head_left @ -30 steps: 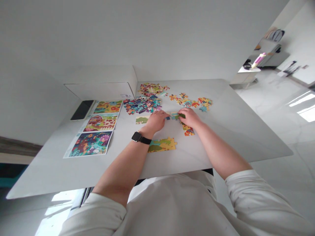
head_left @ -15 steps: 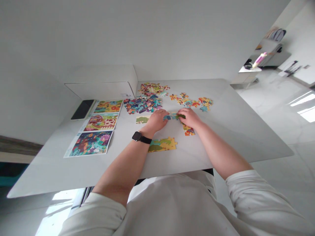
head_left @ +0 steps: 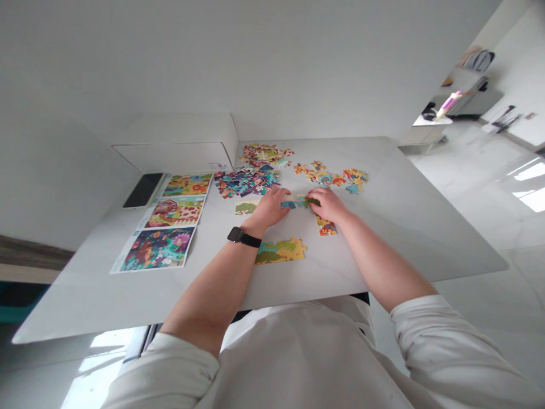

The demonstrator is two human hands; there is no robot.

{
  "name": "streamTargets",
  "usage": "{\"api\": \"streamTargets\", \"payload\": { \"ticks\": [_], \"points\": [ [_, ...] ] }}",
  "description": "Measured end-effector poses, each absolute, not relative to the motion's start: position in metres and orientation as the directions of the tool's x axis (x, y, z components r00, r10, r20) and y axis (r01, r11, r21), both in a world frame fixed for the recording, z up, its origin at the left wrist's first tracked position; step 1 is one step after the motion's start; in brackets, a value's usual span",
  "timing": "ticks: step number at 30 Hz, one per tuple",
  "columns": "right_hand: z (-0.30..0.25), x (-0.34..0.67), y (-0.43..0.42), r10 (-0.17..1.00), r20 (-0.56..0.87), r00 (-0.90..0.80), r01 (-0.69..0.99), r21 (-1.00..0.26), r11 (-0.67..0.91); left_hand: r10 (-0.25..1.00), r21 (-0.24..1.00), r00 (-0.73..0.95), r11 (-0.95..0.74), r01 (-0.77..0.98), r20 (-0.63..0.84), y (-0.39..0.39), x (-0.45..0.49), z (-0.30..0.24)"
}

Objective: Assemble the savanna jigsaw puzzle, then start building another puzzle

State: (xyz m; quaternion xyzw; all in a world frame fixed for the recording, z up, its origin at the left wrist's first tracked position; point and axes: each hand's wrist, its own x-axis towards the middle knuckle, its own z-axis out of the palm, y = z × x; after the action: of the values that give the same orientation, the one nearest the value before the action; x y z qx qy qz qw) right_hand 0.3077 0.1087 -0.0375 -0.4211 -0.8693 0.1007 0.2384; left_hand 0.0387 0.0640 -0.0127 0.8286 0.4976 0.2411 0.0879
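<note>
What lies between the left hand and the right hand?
In the head view, small puzzle pieces with blue and pale patches lie between the left hand and the right hand; whether they interlock is unclear.

Open passage was left along the right side of the table (head_left: 426, 227), while the far left was blocked by a white box (head_left: 174, 156) and, beside it, heaped puzzle pieces (head_left: 247, 182).

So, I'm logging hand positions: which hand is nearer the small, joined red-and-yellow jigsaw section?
The right. The right hand is at the far end of the small, joined red-and-yellow jigsaw section; the left hand is farther off, to its left and apart from it.
</note>
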Motion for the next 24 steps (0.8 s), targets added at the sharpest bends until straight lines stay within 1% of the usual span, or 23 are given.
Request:
{"api": "streamTargets", "payload": {
  "ticks": [2,7,11,13,18,24],
  "points": [
    [-0.038,0.308,0.109,0.782,0.331,-0.527,0.687,-0.376,0.622,0.863,0.392,0.384,-0.494,0.776,0.327,0.064,0.040,-0.013],
    [-0.039,0.307,0.108,0.778,0.339,-0.529,0.688,-0.365,0.627,0.886,0.410,0.349,-0.454,0.791,0.306,0.060,0.041,-0.008],
    [-0.039,0.307,0.108,0.778,0.339,-0.529,0.688,-0.366,0.627,0.891,0.443,0.316,-0.440,0.782,0.327,0.059,0.042,-0.007],
    [-0.039,0.307,0.108,0.776,0.343,-0.530,0.687,-0.362,0.630,0.884,0.445,0.331,-0.455,0.772,0.330,0.060,0.044,-0.008],
    [-0.039,0.307,0.108,0.775,0.346,-0.529,0.681,-0.371,0.631,0.838,0.386,0.452,-0.543,0.746,0.304,0.064,0.050,-0.010],
    [-0.038,0.308,0.107,0.788,0.321,-0.526,0.690,-0.381,0.616,0.853,0.265,0.467,-0.517,0.814,0.231,0.063,0.052,-0.012]
  ]
}}
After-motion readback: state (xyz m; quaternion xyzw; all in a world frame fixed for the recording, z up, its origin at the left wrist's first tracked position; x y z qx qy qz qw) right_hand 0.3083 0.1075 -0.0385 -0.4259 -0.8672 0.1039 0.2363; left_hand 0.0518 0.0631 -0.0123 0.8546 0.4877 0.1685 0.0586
